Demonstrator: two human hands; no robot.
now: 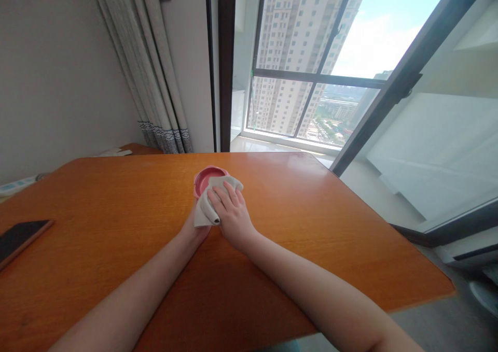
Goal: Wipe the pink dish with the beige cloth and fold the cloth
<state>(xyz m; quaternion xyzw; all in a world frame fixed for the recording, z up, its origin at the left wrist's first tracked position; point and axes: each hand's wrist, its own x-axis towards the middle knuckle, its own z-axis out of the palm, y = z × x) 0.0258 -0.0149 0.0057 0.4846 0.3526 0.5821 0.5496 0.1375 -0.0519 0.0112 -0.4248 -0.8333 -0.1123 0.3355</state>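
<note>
A pink bowl (201, 182) with a raised, angular rim is tilted so that its inside faces me, over the middle of the table. My left hand (192, 226) supports it from below and on the near side; most of those fingers are hidden behind the cloth and bowl. A whitish cloth (205, 210) is draped over the bowl's near right part. On top of this cloth lies my right hand (232, 211), its fingers bent and pressing the fabric against the bowl.
The brown wooden table (303, 227) stretches out around both arms. A dark, flat phone-like device (23, 238) with a reddish edge lies at the left. Beyond the far edge are a grey curtain (151, 67), a dark door frame (226, 67) and large windows (290, 25).
</note>
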